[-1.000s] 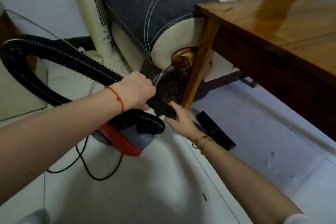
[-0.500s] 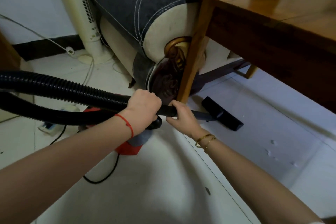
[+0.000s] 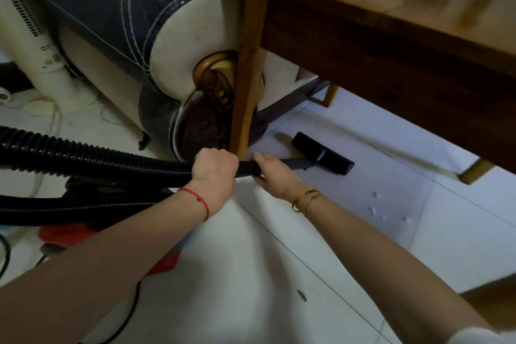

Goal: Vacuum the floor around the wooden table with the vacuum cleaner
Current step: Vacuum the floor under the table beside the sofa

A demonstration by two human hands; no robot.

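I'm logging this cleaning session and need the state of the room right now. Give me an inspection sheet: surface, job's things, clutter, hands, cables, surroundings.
Surface: pale tiled floor, with small white specks near the table.
Job's things: black floor nozzle flat on the tiles under the wooden table; ribbed black hose leads left; red vacuum body mostly hidden behind the left arm.
Clutter: a dark fleck on the tile.
Hands: left hand grips the hose end; right hand grips the wand just ahead of it.
Cables: black cord trails over the floor.
Surroundings: sofa arm against the table leg; tower fan at left.
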